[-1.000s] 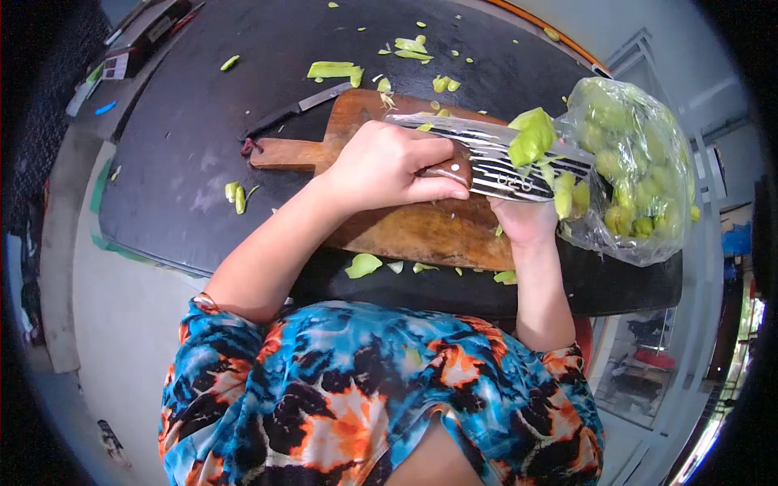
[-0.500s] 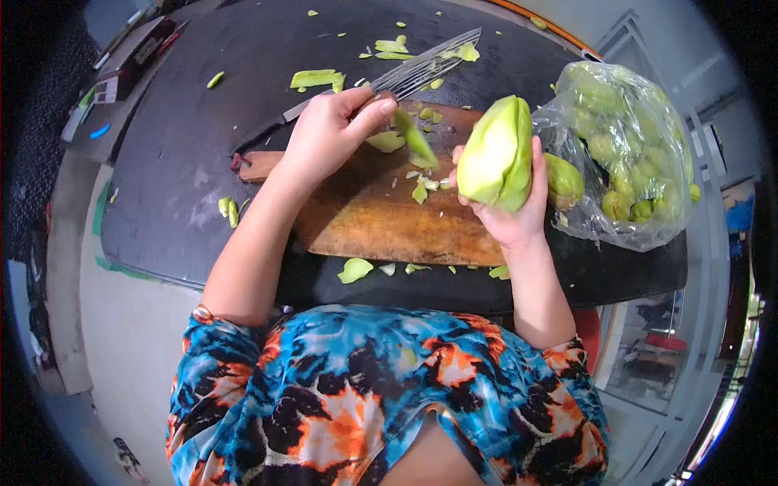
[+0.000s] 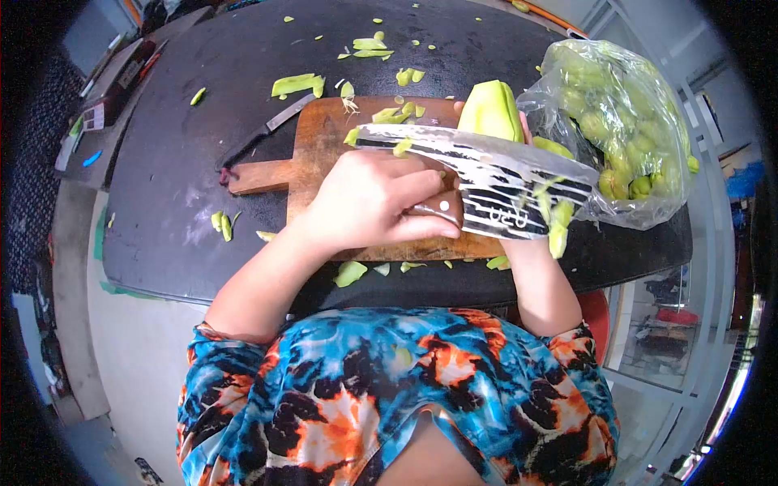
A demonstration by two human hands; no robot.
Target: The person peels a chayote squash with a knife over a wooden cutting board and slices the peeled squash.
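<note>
My left hand [image 3: 381, 202] is closed around the brown riveted handle of a wide knife [image 3: 519, 186]. Its blade, dark-striped with slits or a pattern I cannot make out, points right, with green peel bits stuck to it. Behind the blade, my right hand [image 3: 523, 249] holds a partly peeled, pale green chayote [image 3: 490, 112] upright; most of that hand is hidden, with only fingertips and the wrist showing. Whether blade and chayote touch, I cannot tell. Beneath both hands lies a wooden cutting board [image 3: 312, 178] with peelings on it.
A clear plastic bag [image 3: 640, 121] full of chayotes stands at the right, its mouth towards the board. Left of the board lies a second knife with a black handle [image 3: 243, 150]. Peel pieces [image 3: 296, 84] are scattered over the dark table [image 3: 178, 170].
My left hand has swung the wide knife down and right, from beyond the board to across the front of the chayote. The chayote and right hand have shifted slightly up and left in view.
</note>
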